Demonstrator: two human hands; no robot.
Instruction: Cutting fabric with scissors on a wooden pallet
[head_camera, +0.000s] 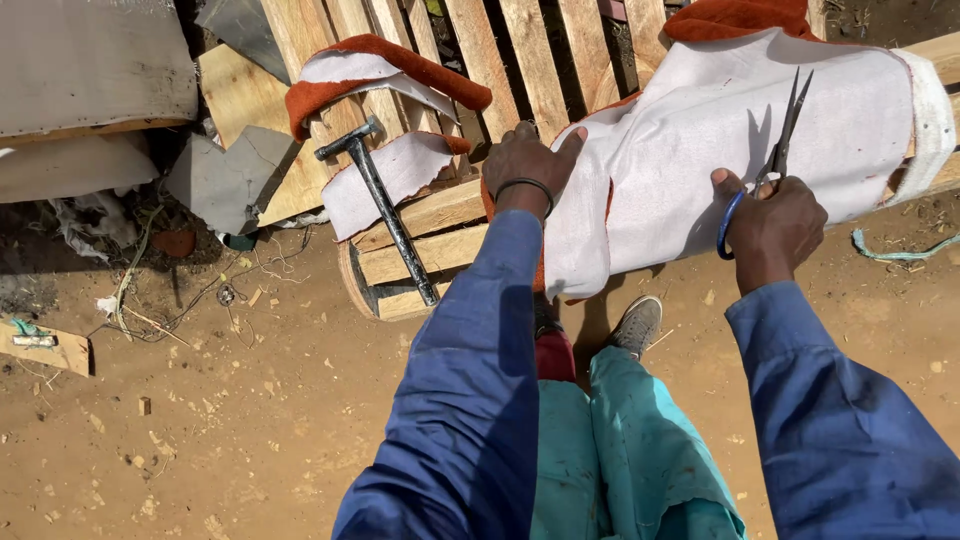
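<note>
Outside on wooden slats (520, 60), the left hand (530, 160) presses spread on the cloth (700, 140) while the right hand (775, 225) grips open scissors (785, 130), whose points could poke those fingers if the cloth slips

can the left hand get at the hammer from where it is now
Probably yes. The left hand rests on the white fabric, and the hammer lies uncovered on the wooden slats just to its left, with nothing between them.
</note>
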